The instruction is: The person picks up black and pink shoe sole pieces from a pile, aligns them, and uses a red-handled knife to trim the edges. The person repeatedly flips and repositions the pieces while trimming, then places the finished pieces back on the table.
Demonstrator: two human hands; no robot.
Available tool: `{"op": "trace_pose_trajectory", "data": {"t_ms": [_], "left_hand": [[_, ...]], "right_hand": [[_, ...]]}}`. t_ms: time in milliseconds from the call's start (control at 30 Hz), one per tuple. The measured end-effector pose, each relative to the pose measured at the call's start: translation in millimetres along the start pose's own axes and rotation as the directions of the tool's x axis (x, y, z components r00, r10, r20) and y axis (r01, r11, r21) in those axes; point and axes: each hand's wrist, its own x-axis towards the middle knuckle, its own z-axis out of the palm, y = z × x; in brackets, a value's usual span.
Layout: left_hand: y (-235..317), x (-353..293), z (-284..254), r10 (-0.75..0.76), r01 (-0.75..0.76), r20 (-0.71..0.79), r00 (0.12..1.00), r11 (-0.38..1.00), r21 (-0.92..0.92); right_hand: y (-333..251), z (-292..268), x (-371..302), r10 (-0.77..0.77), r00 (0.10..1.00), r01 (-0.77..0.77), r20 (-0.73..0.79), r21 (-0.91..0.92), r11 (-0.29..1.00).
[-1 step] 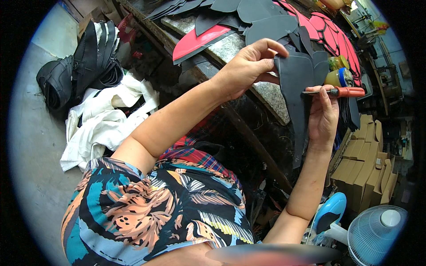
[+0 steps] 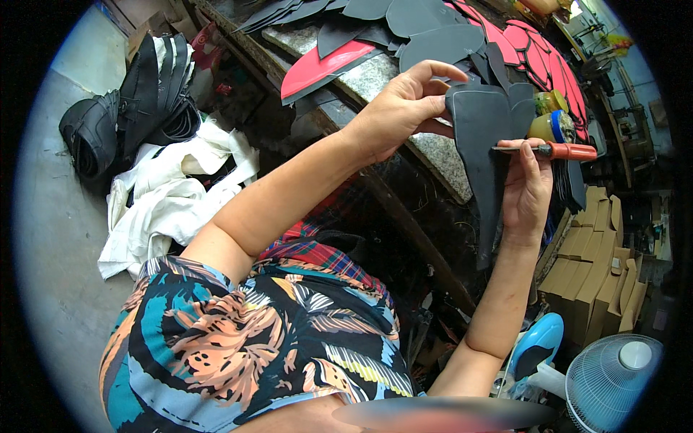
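A dark grey cut piece of sheet material (image 2: 480, 137), broad at the top and tapering to a point below, hangs in front of me over the table edge. At its upper left edge, my left hand (image 2: 411, 105) pinches it with the thumb in front and fingers partly hidden behind; the index finger is raised and curved. My right hand (image 2: 525, 187) is at the piece's right side, thumb up, gripping a red-handled tool (image 2: 570, 151) whose thin metal shaft points left across the piece. The exact kind of tool is unclear.
A stone slab (image 2: 368, 76) on the table bears dark grey pieces (image 2: 440, 50) and a pink one (image 2: 325, 68). Stacked pink pieces (image 2: 541, 58) and a blue-rimmed jar (image 2: 559, 126) stand right. Cardboard boxes (image 2: 588, 252), a fan (image 2: 613, 379) and white cloth (image 2: 170, 191) surround me.
My left index finger has lifted slightly off the top edge of the grey piece. The piece's lower tip and the red-handled tool have shifted very little.
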Motion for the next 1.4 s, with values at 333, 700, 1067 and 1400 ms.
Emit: {"op": "trace_pose_trajectory", "data": {"t_ms": [333,700,1067,1400], "left_hand": [[-1,-7,-11,-0.151,0.153,-0.061,0.987,0.988,0.030],[-1,-8,-15,-0.125,0.129,0.055,0.991,0.987,-0.093],[-4,-22,0,-0.034,0.042,-0.059,0.998,0.990,0.134],[-4,-23,3,-0.097,0.100,-0.094,0.991,0.994,0.038]], "right_hand": [[4,9,6,-0.040,0.998,0.032,-0.056,-0.137,0.990],[5,14,5,-0.075,0.994,0.060,-0.085,-0.174,0.983],[8,15,5,-0.086,0.993,0.071,-0.076,-0.177,0.982],[10,17,5,-0.060,0.996,0.049,-0.068,-0.154,0.987]]}}
